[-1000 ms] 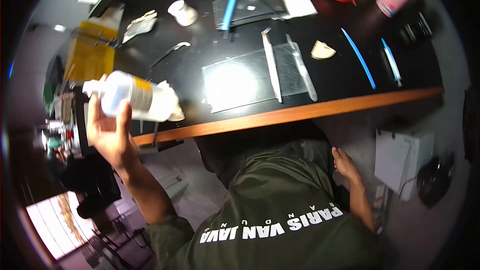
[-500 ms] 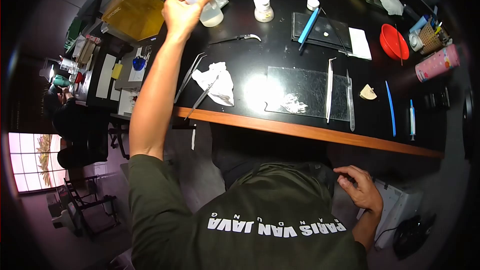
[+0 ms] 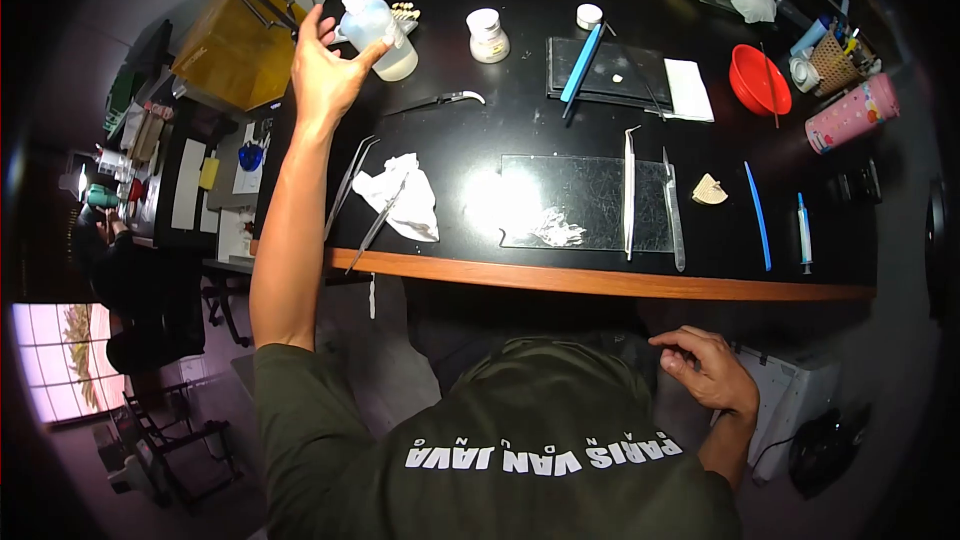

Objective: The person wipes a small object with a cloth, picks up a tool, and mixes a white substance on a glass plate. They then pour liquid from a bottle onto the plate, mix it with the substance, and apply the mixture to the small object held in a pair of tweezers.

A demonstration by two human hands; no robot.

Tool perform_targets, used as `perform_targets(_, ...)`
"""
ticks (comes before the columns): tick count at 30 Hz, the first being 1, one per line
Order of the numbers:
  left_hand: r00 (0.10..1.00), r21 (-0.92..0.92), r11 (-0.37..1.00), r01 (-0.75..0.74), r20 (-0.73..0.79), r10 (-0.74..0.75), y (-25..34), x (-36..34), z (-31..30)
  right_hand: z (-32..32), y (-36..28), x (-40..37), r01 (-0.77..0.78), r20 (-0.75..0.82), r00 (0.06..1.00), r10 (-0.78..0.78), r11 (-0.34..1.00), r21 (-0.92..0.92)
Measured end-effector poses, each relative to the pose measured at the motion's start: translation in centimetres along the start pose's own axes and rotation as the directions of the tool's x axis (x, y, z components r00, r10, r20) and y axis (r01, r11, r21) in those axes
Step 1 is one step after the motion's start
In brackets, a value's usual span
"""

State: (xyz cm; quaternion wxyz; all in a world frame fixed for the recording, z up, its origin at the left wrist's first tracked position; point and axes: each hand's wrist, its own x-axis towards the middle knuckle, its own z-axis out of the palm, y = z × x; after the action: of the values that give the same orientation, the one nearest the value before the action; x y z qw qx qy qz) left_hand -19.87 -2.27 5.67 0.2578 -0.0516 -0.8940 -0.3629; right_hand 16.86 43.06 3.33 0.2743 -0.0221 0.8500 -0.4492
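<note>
My left hand [image 3: 335, 70] is at the back left of the table, its fingers apart beside a translucent squeeze bottle [image 3: 398, 62]. The thumb overlaps the bottle's side, and the bottle stands on the table. My right hand [image 3: 708, 370] hangs below the table edge near my lap, fingers loosely bent with nothing in them. Curved-tip tweezers [image 3: 435, 101] lie in front of the bottle. Nearer, a crumpled white tissue [image 3: 415, 205] has tweezers [image 3: 376, 230] across it. A small white-capped jar [image 3: 489, 40] stands right of the bottle.
A glass plate [image 3: 600, 175] carries a thin instrument [image 3: 629, 200] and a scalpel-like tool [image 3: 673, 210]. A black slab [image 3: 640, 65], red bowl [image 3: 750, 80], pink bottle [image 3: 850, 115] and syringe [image 3: 805, 230] lie to the right. Another person [image 3: 120, 250] works at the far left.
My left hand has loosened from the squeeze bottle, its fingers spreading away. The whole view has shifted slightly, moving the table leftward in the picture. My right hand stays about the same.
</note>
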Motion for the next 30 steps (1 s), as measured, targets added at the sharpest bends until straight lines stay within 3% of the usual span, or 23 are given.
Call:
perform_targets(2, 0.999, -0.011, 1.000, -0.025, -0.041, 0.024, 1.1, -1.8, -2.3, -0.6, -0.4, -0.2, 0.040, -0.012, 0.999, -0.040, 0.999, 0.001)
perform_targets(3, 0.996, -0.085, 0.993, -0.078, -0.043, 0.074, 0.5, -2.9, -3.5, -1.2, -0.7, -0.4, 0.055, -0.003, 0.999, -0.055, 0.998, 0.005)
perform_targets(4, 0.999, -0.182, 0.982, -0.040, 0.000, 0.041, 0.7, -4.4, -4.7, -1.5, -0.9, -0.4, 0.068, 0.002, 0.998, -0.068, 0.998, 0.009)
perform_targets(5, 0.995, 0.001, 0.997, -0.082, 0.059, 0.082, 2.5, -6.3, -6.4, -1.7, -0.9, -0.5, 0.096, -0.022, 0.995, -0.096, 0.995, 0.040)
perform_targets(7, 0.962, 0.075, 0.997, -0.033, 0.273, 0.012, 4.4, -10.1, -8.7, -2.7, -1.8, -0.5, 0.127, -0.020, 0.992, -0.126, 0.991, 0.038)
perform_targets(9, 0.940, 0.103, 0.993, -0.053, 0.340, 0.015, 4.5, -13.3, -9.1, -3.9, -2.8, -0.2, 0.173, -0.059, 0.984, -0.170, 0.984, 0.033)
perform_targets(12, 0.941, 0.161, 0.985, -0.070, 0.338, 0.012, 4.0, -16.4, -9.0, -4.2, -3.4, 1.5, 0.327, -0.294, 0.903, -0.312, 0.945, 0.002)
perform_targets(14, 0.945, 0.156, 0.987, -0.032, 0.326, -0.020, 3.8, -17.5, -9.0, -3.7, -3.6, 4.0, 0.414, -0.493, 0.782, -0.381, 0.909, -0.046)
perform_targets(16, 0.944, 0.147, 0.989, 0.027, 0.322, -0.074, 4.0, -18.0, -9.0, -3.5, -5.1, 5.8, 0.344, -0.590, 0.735, -0.334, 0.934, -0.100)
perform_targets(18, 0.941, 0.137, 0.989, 0.063, 0.323, -0.105, 4.2, -18.4, -8.7, -3.4, -5.6, 7.7, 0.312, -0.648, 0.652, -0.394, 0.918, -0.243)
perform_targets(20, 0.939, 0.139, 0.987, 0.075, 0.323, -0.117, 3.9, -18.7, -8.5, -3.2, -5.3, 8.9, 0.235, -0.703, 0.622, -0.344, 0.939, -0.251)
perform_targets(25, 0.940, 0.139, 0.987, 0.085, 0.318, -0.126, 3.7, -18.9, -8.3, -3.1, -5.7, 9.3, 0.171, -0.670, 0.662, -0.337, 0.938, -0.303)
perform_targets(30, 0.932, 0.140, 0.979, 0.150, 0.311, -0.187, 3.2, -19.1, -7.8, -2.3, -5.9, 9.9, 0.212, -0.654, 0.658, -0.374, 0.925, -0.316)
